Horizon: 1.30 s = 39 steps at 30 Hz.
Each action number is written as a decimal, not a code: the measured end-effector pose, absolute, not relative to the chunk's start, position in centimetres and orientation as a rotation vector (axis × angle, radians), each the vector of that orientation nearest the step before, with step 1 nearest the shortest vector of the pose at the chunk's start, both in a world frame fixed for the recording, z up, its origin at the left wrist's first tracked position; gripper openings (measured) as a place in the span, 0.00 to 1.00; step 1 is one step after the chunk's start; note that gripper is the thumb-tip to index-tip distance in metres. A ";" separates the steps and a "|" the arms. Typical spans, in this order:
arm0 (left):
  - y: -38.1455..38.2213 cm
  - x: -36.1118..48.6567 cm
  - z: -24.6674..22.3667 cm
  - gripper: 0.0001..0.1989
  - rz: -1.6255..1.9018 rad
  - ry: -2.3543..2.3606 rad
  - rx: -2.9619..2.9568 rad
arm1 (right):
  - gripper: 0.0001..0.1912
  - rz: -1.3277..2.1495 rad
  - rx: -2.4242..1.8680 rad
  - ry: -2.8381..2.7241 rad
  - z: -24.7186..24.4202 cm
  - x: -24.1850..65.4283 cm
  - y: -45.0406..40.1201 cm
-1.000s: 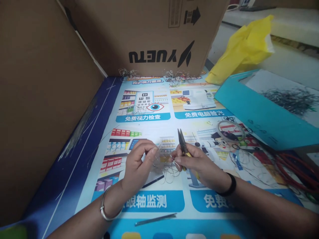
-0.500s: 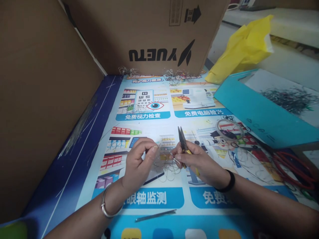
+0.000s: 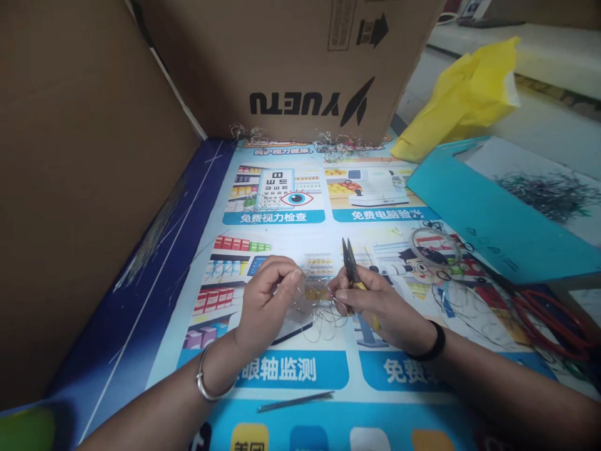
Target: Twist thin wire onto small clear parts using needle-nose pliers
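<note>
Between my two hands hangs a loose tangle of thin silvery wire [image 3: 323, 321], bent into loops. My left hand [image 3: 265, 304] is closed, its thumb and forefinger pinching the left side of this wire. On the other side, my right hand [image 3: 378, 307] has its fingers wrapped round needle-nose pliers [image 3: 350, 263] with yellow handles. The dark jaws point up and away, slightly apart, with nothing between them. Fingertips of the same hand also pinch the right side of the wire. Exact ends of the wire are too fine to make out.
A bundle of straight wires [image 3: 295, 401] lies near the front. To the right are a wire coil [image 3: 434, 247], red cable [image 3: 554, 326] and a blue box [image 3: 493, 219] holding wire pieces [image 3: 547, 194]. Cardboard [image 3: 300, 50] stands behind, beside a yellow bag [image 3: 457, 100].
The camera view has shifted slightly, so the scene sits a little further right. Both hands keep their grips on the wire and pliers, with hardly any movement.
</note>
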<state>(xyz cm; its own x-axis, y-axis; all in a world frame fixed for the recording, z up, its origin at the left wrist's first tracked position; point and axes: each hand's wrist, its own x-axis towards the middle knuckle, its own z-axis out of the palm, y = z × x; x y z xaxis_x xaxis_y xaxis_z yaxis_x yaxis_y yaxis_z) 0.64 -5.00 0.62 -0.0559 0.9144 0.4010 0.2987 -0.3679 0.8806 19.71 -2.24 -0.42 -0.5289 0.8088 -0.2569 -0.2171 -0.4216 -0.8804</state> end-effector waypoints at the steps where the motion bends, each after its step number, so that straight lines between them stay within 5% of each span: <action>1: -5.0 0.6 0.6 0.09 1.448 1.294 1.658 | 0.11 2.001 -0.917 -1.093 -0.4 19.7 -2.3; 39: -5.0 0.6 0.4 0.07 1.440 1.227 1.636 | 0.09 2.015 -0.900 -1.099 -0.6 20.0 -2.4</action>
<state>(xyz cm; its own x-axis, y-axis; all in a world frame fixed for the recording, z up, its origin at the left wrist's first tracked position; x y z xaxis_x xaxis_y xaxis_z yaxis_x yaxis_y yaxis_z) 0.64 -5.00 0.42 -0.0309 0.9222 0.3856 0.2343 -0.3683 0.8997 20.02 -2.38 -0.59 -0.5430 0.8010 -0.2521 -0.2222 -0.4265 -0.8768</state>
